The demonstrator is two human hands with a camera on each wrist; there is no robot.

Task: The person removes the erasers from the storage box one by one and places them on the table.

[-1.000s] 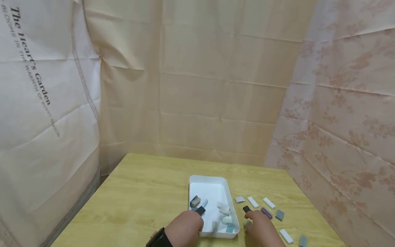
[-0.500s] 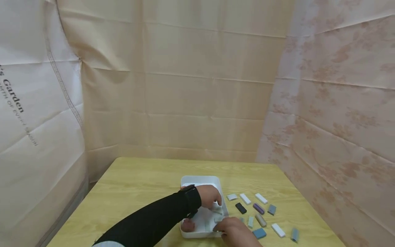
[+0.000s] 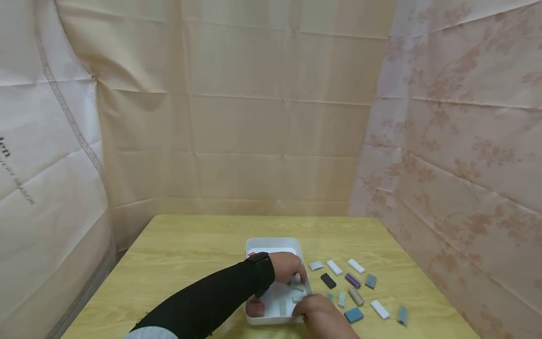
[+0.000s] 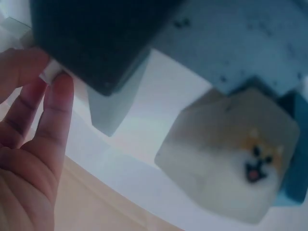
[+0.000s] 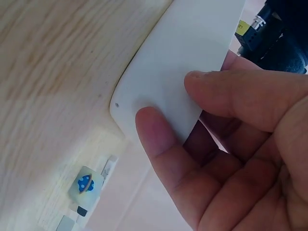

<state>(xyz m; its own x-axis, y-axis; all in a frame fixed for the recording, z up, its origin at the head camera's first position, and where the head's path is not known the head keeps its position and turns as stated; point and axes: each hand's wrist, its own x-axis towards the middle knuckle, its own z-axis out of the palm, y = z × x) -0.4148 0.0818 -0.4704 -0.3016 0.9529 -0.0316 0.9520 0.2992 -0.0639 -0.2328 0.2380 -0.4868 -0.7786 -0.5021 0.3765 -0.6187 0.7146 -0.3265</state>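
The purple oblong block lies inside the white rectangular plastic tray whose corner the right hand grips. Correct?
No: the head view shows the purple oblong block lying on the yellow wood-grain table, outside the tray whose corner the right hand grips.

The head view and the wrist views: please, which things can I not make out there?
Head: the middle of the tray's left side, hidden by the left sleeve; its near right corner, hidden by the right hand.
Head: lettering on the white cloth, cut off by the left edge.
Left wrist: the pale piece, partly covered by the left hand.
Left wrist: the dark block, blurred, cut off by the top edge.
Right wrist: the dark thing, cut off by the right edge.
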